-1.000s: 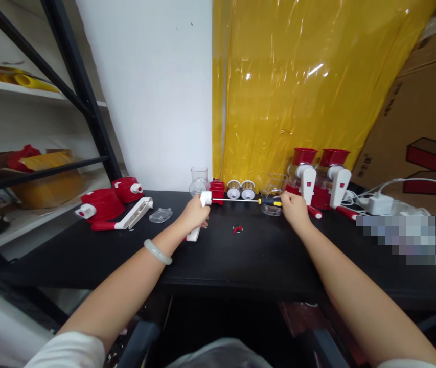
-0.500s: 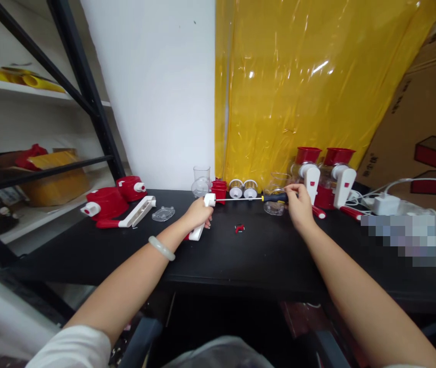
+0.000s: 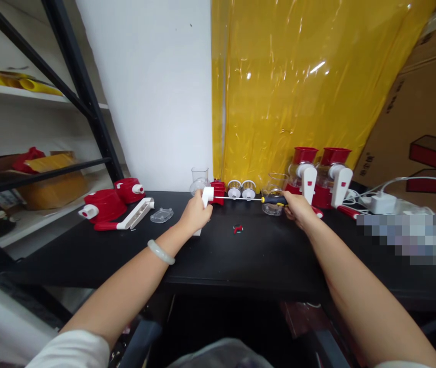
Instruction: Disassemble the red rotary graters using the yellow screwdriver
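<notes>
My left hand is closed around a white crank handle, whose round end faces right. In my right hand is a screwdriver with a black and yellow grip. Its long shaft lies level, and the tip meets the round end of the handle; how far in it goes I cannot tell. Below the shaft, small red pieces lie on the black table. Behind the shaft stand two drum-shaped grater cylinders and a red part.
Red bases, another white crank handle and a clear plastic disc lie at left. Clear housings stand at the back. Two assembled rotary graters and a white charger with cables are at right.
My right hand has turned on the screwdriver's grip, knuckles now more on top. The left hand has tilted the crank handle slightly, and the view has shifted a little.
</notes>
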Action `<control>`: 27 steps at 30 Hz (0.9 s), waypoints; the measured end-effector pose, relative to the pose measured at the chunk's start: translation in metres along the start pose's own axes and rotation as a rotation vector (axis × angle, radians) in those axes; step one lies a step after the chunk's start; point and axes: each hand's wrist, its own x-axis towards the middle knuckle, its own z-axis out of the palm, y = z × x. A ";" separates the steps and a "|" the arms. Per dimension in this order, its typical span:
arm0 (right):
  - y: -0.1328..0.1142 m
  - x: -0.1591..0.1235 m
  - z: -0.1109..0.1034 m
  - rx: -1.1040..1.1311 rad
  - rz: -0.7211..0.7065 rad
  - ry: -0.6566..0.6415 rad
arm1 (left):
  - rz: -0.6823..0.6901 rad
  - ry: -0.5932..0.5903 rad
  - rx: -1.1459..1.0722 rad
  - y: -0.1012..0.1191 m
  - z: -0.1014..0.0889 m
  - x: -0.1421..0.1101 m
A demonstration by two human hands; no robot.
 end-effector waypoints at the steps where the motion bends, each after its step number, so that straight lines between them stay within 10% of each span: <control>1: 0.001 0.000 0.001 0.035 -0.027 -0.016 | -0.004 0.000 -0.010 0.000 0.000 0.000; 19: 0.006 0.000 -0.006 -0.341 -0.695 0.008 | -0.347 -0.280 -0.401 0.002 -0.005 0.006; 23: 0.004 -0.002 -0.002 -0.284 -0.589 0.017 | -0.354 -0.265 -0.408 0.002 -0.002 0.006; 27: 0.004 0.000 -0.001 -0.194 -0.164 -0.056 | -0.203 -0.151 -0.202 0.003 -0.001 0.003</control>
